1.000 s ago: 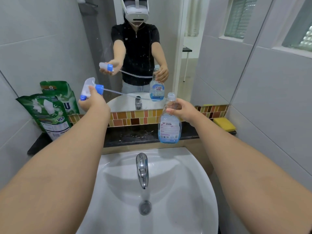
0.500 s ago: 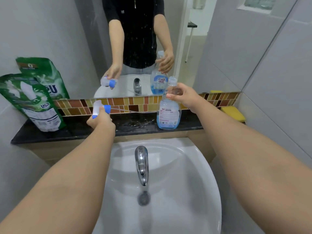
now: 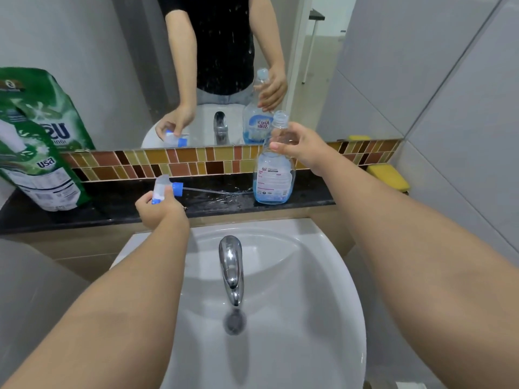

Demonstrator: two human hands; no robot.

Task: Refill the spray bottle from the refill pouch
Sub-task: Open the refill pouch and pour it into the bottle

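A clear spray bottle [image 3: 273, 175] with a little blue liquid stands uncapped on the black ledge [image 3: 118, 202]. My right hand [image 3: 302, 146] grips its neck. My left hand [image 3: 158, 209] holds the white and blue spray head [image 3: 165, 189] low over the ledge, with its thin dip tube [image 3: 213, 191] lying across the wet ledge toward the bottle. A green refill pouch [image 3: 36, 164] stands upright at the far left of the ledge.
A white sink [image 3: 280, 318] with a chrome tap [image 3: 231, 268] lies below the ledge. The mirror [image 3: 112, 66] behind reflects the person, bottle and pouch. A yellow sponge [image 3: 389, 176] sits at the ledge's right end. Grey tiled walls close in on both sides.
My left hand has lowered the spray head from chest height down to the ledge. The view tilted downward. My right hand kept its hold on the bottle neck.
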